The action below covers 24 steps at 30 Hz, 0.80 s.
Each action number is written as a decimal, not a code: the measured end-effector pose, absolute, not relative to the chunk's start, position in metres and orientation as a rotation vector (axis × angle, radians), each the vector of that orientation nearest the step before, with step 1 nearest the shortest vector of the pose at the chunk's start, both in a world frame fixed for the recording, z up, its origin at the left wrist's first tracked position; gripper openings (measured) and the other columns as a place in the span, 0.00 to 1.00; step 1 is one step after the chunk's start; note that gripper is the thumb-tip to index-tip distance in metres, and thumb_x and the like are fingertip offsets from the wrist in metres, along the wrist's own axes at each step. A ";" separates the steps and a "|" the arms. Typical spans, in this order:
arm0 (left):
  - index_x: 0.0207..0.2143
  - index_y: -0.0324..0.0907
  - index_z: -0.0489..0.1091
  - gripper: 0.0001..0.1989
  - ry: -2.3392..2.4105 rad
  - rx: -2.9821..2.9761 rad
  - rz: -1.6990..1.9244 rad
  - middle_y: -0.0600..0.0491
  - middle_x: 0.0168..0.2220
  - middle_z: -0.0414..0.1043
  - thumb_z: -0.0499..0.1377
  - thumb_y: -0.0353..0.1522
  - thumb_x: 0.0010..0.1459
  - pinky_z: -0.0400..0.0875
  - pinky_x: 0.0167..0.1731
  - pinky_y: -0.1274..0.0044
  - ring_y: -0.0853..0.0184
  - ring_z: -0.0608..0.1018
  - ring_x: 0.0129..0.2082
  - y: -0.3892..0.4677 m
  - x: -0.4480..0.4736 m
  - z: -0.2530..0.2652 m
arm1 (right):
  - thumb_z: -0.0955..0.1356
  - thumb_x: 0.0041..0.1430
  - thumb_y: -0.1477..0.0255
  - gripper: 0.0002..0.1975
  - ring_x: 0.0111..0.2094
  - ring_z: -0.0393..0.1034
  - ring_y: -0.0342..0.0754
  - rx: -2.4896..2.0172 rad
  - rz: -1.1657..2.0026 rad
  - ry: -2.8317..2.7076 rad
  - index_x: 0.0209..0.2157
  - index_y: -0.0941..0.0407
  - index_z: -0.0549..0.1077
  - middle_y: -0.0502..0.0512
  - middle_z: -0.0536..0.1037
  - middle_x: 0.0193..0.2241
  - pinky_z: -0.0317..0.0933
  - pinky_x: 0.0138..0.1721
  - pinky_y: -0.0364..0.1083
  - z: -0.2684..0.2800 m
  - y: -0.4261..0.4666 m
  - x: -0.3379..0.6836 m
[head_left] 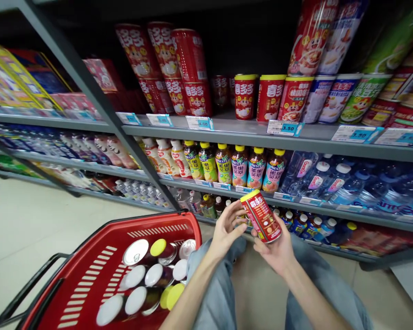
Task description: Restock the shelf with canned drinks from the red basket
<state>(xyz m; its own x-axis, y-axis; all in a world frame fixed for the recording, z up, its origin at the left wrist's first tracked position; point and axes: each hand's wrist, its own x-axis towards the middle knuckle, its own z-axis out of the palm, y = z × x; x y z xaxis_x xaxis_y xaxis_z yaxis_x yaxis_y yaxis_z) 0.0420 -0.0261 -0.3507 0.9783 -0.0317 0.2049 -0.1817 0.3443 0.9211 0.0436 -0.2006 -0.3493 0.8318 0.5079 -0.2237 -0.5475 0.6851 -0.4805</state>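
A red plastic shopping basket with slotted walls [65,279] holds cylindrical cans with white and yellow lids [154,275]. Right of the basket, the left hand [228,224] is half open and loosely curled, gripping nothing; whether its fingertips touch the neighbouring can is unclear. That red cylindrical can with a yellow lid [261,217] tilts farther right of the basket, and the right hand [278,252], farthest from the basket, wraps its lower part.
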 end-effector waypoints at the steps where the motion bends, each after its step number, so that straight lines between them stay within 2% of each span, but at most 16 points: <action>1: 0.59 0.54 0.70 0.32 -0.199 1.213 0.106 0.47 0.61 0.70 0.73 0.37 0.53 0.75 0.53 0.66 0.55 0.76 0.57 -0.026 0.042 -0.351 | 0.68 0.62 0.48 0.27 0.14 0.58 0.38 -0.560 0.597 0.068 0.39 0.60 0.79 0.59 0.80 0.27 0.51 0.17 0.39 -0.349 -0.200 0.043; 6: 0.62 0.56 0.69 0.34 -0.228 1.185 0.102 0.47 0.61 0.71 0.73 0.37 0.53 0.75 0.51 0.70 0.58 0.75 0.57 -0.025 0.044 -0.356 | 0.69 0.62 0.50 0.25 0.20 0.69 0.44 -0.631 0.540 0.119 0.44 0.58 0.78 0.60 0.81 0.30 0.58 0.20 0.40 -0.344 -0.198 0.039; 9: 0.62 0.56 0.69 0.34 -0.252 1.183 0.079 0.47 0.65 0.66 0.73 0.40 0.54 0.74 0.50 0.70 0.57 0.73 0.58 -0.026 0.044 -0.357 | 0.74 0.57 0.51 0.25 0.25 0.73 0.46 -0.749 0.462 0.137 0.46 0.56 0.75 0.58 0.82 0.35 0.61 0.22 0.41 -0.344 -0.195 0.037; 14: 0.65 0.53 0.66 0.40 -0.250 1.175 0.026 0.44 0.69 0.61 0.74 0.43 0.52 0.71 0.54 0.67 0.52 0.71 0.62 -0.030 0.042 -0.354 | 0.81 0.45 0.55 0.39 0.34 0.77 0.52 -1.170 0.103 0.109 0.55 0.52 0.66 0.57 0.80 0.45 0.68 0.27 0.45 -0.356 -0.185 0.032; 16: 0.66 0.52 0.64 0.44 -0.229 1.162 0.017 0.42 0.68 0.62 0.75 0.43 0.49 0.71 0.54 0.65 0.52 0.72 0.60 -0.032 0.040 -0.354 | 0.80 0.45 0.55 0.42 0.42 0.77 0.56 -1.344 -0.083 0.063 0.58 0.53 0.65 0.61 0.77 0.51 0.73 0.37 0.50 -0.362 -0.182 0.031; 19: 0.67 0.50 0.64 0.48 -0.194 1.093 0.035 0.41 0.65 0.67 0.77 0.42 0.45 0.69 0.56 0.64 0.53 0.74 0.58 -0.036 0.038 -0.354 | 0.79 0.48 0.57 0.41 0.52 0.73 0.61 -1.596 -0.389 -0.073 0.60 0.55 0.65 0.66 0.73 0.56 0.70 0.51 0.58 -0.366 -0.179 0.029; 21: 0.65 0.48 0.65 0.47 -0.171 1.023 0.045 0.42 0.62 0.70 0.78 0.41 0.44 0.69 0.57 0.64 0.55 0.76 0.56 -0.038 0.036 -0.354 | 0.79 0.51 0.59 0.38 0.54 0.71 0.63 -1.769 -0.600 -0.230 0.60 0.56 0.67 0.66 0.73 0.54 0.68 0.54 0.61 -0.366 -0.178 0.028; 24: 0.59 0.42 0.72 0.39 -0.099 0.935 0.070 0.43 0.54 0.77 0.77 0.42 0.45 0.71 0.53 0.68 0.58 0.80 0.50 -0.042 0.033 -0.353 | 0.78 0.55 0.63 0.33 0.53 0.70 0.62 -1.904 -0.837 -0.506 0.60 0.56 0.70 0.67 0.73 0.53 0.67 0.54 0.61 -0.362 -0.174 0.026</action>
<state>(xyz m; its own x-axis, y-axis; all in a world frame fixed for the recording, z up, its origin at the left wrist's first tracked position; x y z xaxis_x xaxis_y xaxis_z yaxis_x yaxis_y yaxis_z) 0.0326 -0.0416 -0.3526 0.9931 0.0173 0.1159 -0.1036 0.5918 0.7994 0.0260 -0.1739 -0.3615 0.6785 -0.0056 0.7346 0.6531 -0.4530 -0.6068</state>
